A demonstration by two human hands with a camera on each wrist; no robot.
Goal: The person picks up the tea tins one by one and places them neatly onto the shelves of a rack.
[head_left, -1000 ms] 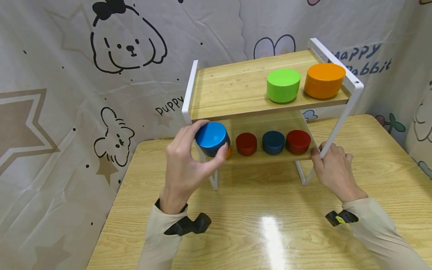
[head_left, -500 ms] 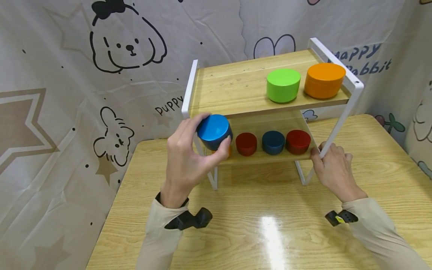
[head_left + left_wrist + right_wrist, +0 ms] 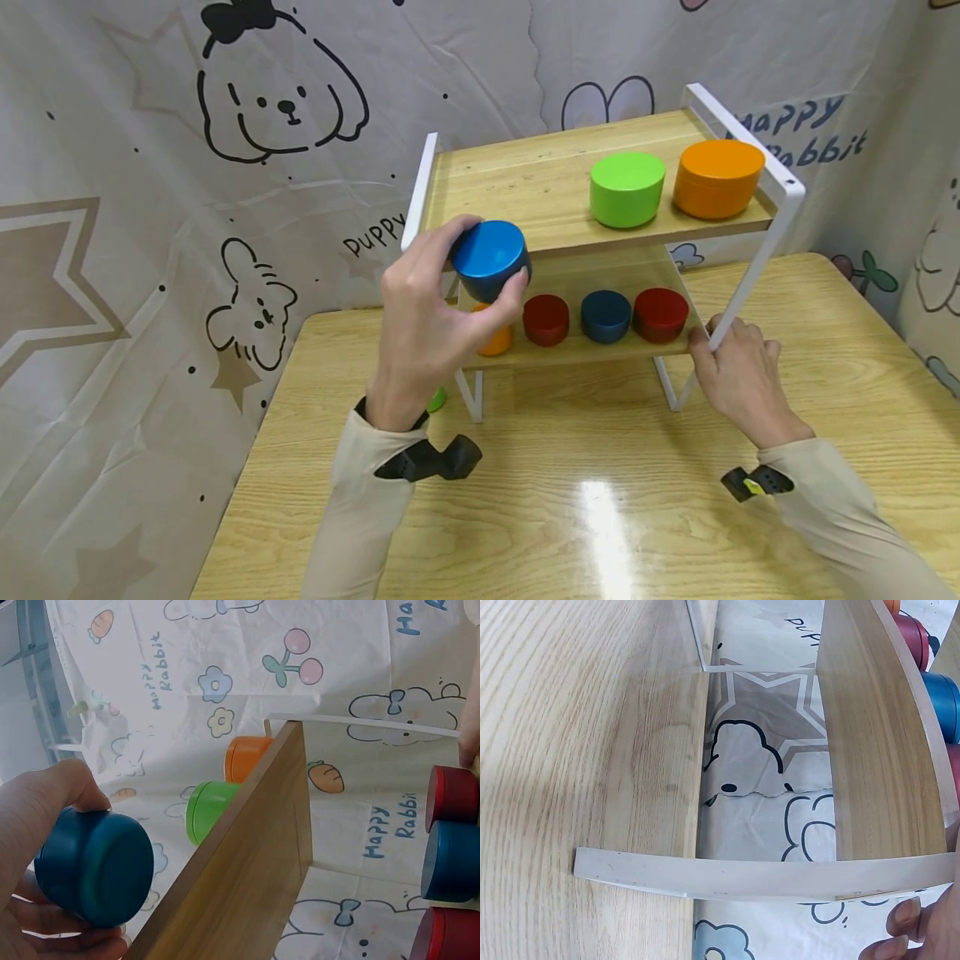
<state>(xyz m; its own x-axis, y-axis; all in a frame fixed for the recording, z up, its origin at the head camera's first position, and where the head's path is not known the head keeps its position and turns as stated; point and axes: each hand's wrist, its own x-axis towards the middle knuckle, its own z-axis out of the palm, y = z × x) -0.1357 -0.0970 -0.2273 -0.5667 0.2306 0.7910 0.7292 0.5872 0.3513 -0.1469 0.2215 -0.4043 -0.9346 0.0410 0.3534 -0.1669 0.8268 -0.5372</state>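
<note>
My left hand point(image 3: 435, 325) grips a round blue tin point(image 3: 489, 260) by its sides, thumb and fingers on opposite faces. In the head view the tin overlaps the front left edge of the upper board of a two-tier shelf rack point(image 3: 517, 192). The left wrist view has the blue tin point(image 3: 97, 866) beside that board's edge. My right hand point(image 3: 742, 379) holds the rack's white right-hand leg at the lower shelf's corner; in the right wrist view its fingertips point(image 3: 904, 919) show near the white frame point(image 3: 780, 877).
On the upper board stand a green tin point(image 3: 627, 190) and an orange tin point(image 3: 718, 178). The lower shelf bears an orange tin point(image 3: 495, 340), a red tin point(image 3: 546, 320), a blue tin point(image 3: 606, 317) and another red tin point(image 3: 661, 315). Something green point(image 3: 437, 400) peeks out behind my left wrist on the table.
My left hand has raised the blue tin and moved it slightly right, from before the lower shelf to the upper board's edge. The lower orange tin shows more. My right hand stays put.
</note>
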